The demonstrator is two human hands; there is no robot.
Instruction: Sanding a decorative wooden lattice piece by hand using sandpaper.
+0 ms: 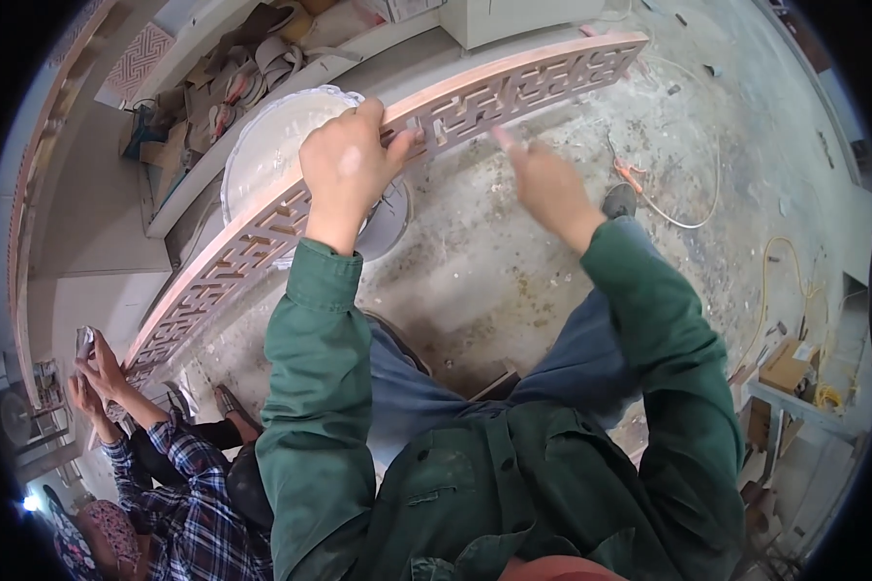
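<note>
A long pinkish wooden lattice panel (467, 103) with a cut-out geometric pattern stands on its edge, running from the lower left up to the far right. My left hand (347, 167) grips its upper rail near the middle, with fingers over the edge and thumb against the lattice. My right hand (550, 189) is close to the panel's near face, smeared by motion. One finger points toward the cut-outs; whether anything is in that hand does not show. A round white tub (279, 145) with a scalloped rim sits behind the panel, partly covered by it.
At lower left a co-worker in a plaid shirt (189, 474) has both hands near the panel's far-left end. An orange-handled tool (628, 176) on a pale hose lies on the stained floor. A cardboard box (790, 366) stands at right; scraps (247, 87) fill a shelf behind.
</note>
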